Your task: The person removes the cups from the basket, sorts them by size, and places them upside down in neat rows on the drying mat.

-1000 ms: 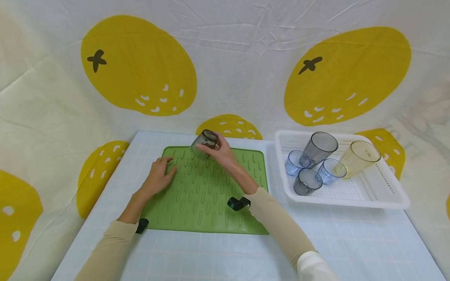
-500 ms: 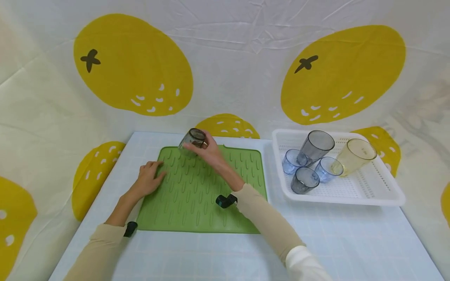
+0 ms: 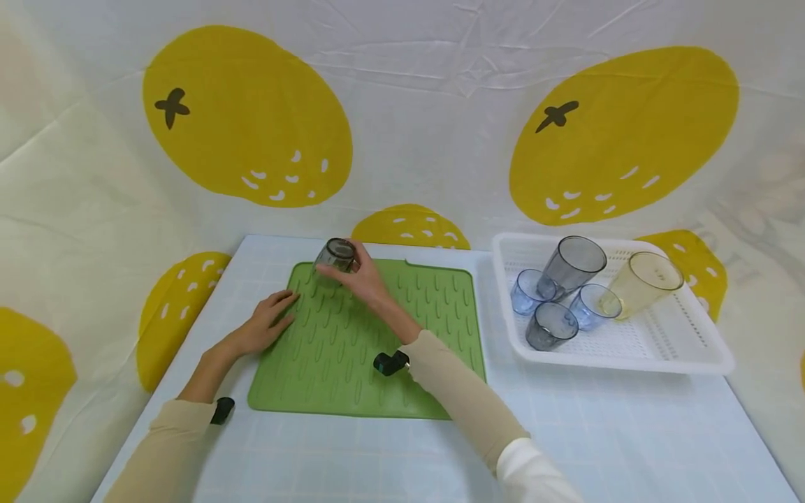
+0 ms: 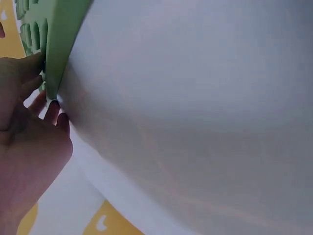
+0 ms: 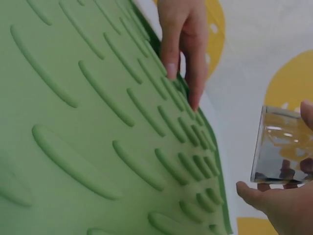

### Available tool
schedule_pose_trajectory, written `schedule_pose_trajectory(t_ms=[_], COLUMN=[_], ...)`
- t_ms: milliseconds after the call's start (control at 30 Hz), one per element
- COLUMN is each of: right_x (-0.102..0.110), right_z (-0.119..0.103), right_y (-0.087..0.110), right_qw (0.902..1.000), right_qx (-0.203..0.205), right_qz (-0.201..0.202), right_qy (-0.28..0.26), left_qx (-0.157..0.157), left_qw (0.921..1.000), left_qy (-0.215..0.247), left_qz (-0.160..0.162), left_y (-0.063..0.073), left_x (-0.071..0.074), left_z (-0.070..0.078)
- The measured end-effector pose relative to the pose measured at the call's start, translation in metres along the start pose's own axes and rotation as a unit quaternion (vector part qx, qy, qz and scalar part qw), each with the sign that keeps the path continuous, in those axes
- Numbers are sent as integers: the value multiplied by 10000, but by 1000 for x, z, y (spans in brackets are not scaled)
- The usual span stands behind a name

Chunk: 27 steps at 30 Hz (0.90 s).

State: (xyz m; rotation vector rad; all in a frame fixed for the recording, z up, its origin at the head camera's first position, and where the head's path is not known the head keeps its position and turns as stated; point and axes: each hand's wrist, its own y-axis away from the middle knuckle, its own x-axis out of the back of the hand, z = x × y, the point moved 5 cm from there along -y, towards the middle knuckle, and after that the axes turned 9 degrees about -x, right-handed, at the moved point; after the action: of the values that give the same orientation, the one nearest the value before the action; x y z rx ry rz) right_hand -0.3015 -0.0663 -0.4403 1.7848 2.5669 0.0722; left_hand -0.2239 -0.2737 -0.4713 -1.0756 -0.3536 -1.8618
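Observation:
Over the far left part of the green ribbed mat [image 3: 361, 349], my right hand [image 3: 367, 279] holds a small grey tinted glass [image 3: 330, 258] between thumb and fingers. The glass is tilted, its thick dark base facing up. In the right wrist view the glass [image 5: 279, 147] appears clear-walled, with fingers showing through it. My left hand [image 3: 264, 325] rests at the mat's left edge with loosely extended fingers. Up close in the left wrist view, the thumb and fingertips of that hand [image 4: 29, 132] touch the mat's rim [image 4: 61, 54].
A white perforated basket [image 3: 666, 362] stands right of the mat. It holds a tall grey glass [image 3: 572, 265], a tall yellow glass [image 3: 644, 286], a short grey glass [image 3: 550, 327] and two small blue glasses [image 3: 594, 307]. A fruit-print cloth [image 3: 434, 140] hangs behind the table.
My right hand has carried the grey glass left, toward the mat's far left corner. My left hand has slid slightly left to the mat's edge.

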Motion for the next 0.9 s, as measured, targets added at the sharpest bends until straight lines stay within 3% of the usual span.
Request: schedule_pose_trajectory(t_ms=[367,633,900], right_x=[-18,-27,-36], right_z=[15,26,32], right_y=[-5,-6,-6], right_qw=[9991,9974,9936], right_qx=[115,258,256], right_qz=[-118,-217,-247], right_qy=[387,630,1072], left_qx=[150,244,393], left_qw=[9997,9994,9991], left_qy=[58,194,40], left_qz=[-172,-155,-183], left_y=[4,2,3], left_x=[-1,-2,-2], left_z=[-18,-16,-15])
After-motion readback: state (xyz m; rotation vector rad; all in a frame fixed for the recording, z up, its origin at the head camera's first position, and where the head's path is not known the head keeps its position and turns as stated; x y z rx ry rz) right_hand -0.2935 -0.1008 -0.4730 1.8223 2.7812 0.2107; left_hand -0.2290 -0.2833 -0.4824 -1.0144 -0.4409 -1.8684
